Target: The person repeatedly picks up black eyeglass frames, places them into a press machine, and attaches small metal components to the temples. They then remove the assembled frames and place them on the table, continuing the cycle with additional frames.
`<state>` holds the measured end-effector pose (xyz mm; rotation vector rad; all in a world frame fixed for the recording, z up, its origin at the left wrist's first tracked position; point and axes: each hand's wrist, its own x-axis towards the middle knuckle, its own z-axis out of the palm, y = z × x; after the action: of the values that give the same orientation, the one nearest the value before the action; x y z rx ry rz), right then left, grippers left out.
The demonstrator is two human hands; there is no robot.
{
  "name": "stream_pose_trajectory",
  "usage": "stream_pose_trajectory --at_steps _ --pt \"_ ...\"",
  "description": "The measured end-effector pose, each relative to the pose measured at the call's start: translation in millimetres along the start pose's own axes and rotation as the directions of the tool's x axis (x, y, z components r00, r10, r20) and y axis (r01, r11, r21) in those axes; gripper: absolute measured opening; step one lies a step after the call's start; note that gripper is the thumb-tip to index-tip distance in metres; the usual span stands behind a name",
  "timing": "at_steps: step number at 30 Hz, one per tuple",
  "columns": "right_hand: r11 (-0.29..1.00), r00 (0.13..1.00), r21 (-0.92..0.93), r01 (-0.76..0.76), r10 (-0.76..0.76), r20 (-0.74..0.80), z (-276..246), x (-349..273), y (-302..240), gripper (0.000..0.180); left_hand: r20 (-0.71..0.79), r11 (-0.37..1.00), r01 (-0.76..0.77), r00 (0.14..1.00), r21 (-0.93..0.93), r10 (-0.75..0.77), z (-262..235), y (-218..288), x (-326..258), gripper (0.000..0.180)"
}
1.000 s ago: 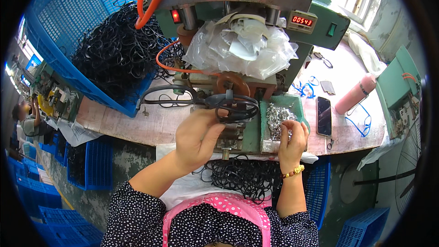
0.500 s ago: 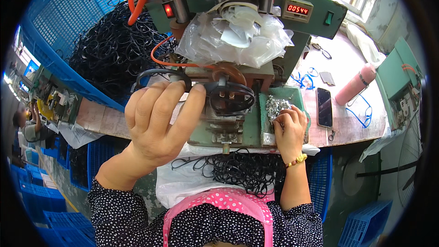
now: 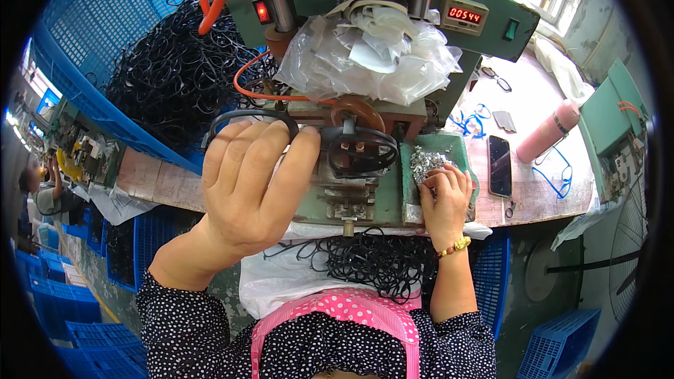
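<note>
My left hand (image 3: 254, 186) is closed, thumb and fingers pinching a black eyeglass frame (image 3: 328, 138) near its middle. One rim shows beyond the fingers on the left. The other rim sits on the right, in front of the fixture of a green press (image 3: 385, 196). How the frame meets the fixture is hard to make out. My right hand (image 3: 449, 203) rests with curled fingertips in a green tray (image 3: 456, 143) heaped with small silvery metal pieces (image 3: 427, 161). Whatever its fingertips pinch is too small to tell.
A large blue basket (image 3: 105, 114) at the left holds tangled black frames (image 3: 175, 70). More black frames (image 3: 375, 263) lie on white cloth before me. Crumpled clear plastic (image 3: 372, 56) hangs on the press. On the table's right are a phone (image 3: 499, 165) and pink bottle (image 3: 549, 131).
The view has shifted slightly. My left hand still grips the eyeglass frame in nearly the same place, and my right hand's fingers stay in the metal pieces.
</note>
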<state>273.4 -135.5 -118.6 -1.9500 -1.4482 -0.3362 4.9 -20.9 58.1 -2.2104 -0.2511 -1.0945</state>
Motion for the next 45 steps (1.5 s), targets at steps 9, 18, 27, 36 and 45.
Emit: stream_pose_trajectory --at_steps 9,18,27,36,45 --pt "0.764 0.941 0.580 -0.281 0.339 0.009 -2 -4 -7 0.007 -0.031 1.000 0.020 0.999 0.009 -0.020 4 0 -1 0.034" --pt "0.633 0.947 0.732 -0.253 0.315 0.055 -6 -6 -11 0.016 0.000 0.967 0.169 0.985 -0.192 -0.172 -9 0 -4 0.046" --pt "0.494 0.952 0.839 -0.227 0.294 0.085 -11 -2 -32 0.009 0.203 0.895 0.259 0.960 -0.362 -0.196 -29 10 -22 0.043" --pt "0.397 0.983 0.910 -0.119 0.176 0.052 -20 18 -78 0.013 0.273 0.659 0.528 0.847 -0.536 -0.456 -31 9 -33 0.024" --pt "0.280 0.980 0.946 -0.161 0.159 0.119 -1 32 -124 0.042 0.342 -0.033 0.525 0.503 -0.850 -0.794 19 6 -36 0.020"
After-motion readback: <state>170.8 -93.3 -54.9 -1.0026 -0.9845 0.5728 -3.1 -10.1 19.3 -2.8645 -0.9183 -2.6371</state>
